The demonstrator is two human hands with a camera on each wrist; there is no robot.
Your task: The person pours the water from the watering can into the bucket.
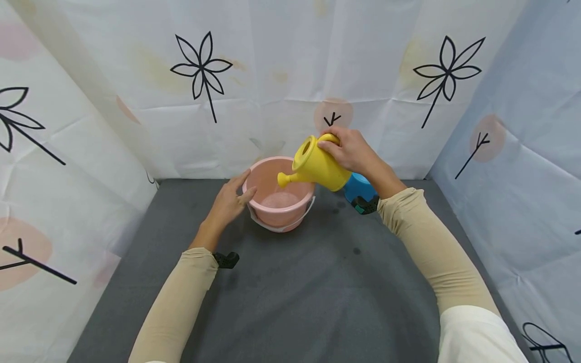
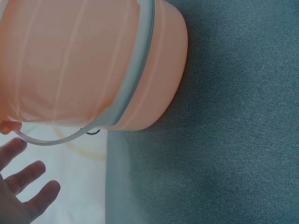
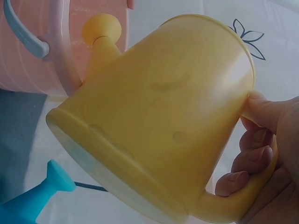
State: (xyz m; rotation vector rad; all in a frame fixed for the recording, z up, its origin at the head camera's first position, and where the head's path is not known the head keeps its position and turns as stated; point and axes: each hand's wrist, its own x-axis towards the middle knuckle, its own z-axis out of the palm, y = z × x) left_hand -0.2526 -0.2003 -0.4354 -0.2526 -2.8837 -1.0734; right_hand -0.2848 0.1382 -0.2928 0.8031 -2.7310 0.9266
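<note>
A pink bucket [image 1: 283, 217] with a pale handle [image 2: 135, 70] stands upright on the dark cloth near the back. My left hand [image 1: 229, 201] touches its left rim, thumb and fingers spread; in the left wrist view several fingers [image 2: 29, 177] stay apart from the wall. My right hand [image 1: 347, 148] grips the handle of a yellow watering can [image 3: 163, 107], fingers curled round it. The can is tilted left, its spout [image 1: 292, 178] over the bucket's opening. Whether liquid leaves the spout is too faint to tell.
Behind my right wrist stands a blue object [image 1: 358, 187], partly hidden; the right wrist view shows its flared blue spout [image 3: 58, 177]. A few dark spots [image 1: 356, 250] mark the grey cloth [image 1: 295, 297]. Printed white curtains [image 1: 272, 65] close off the back and sides.
</note>
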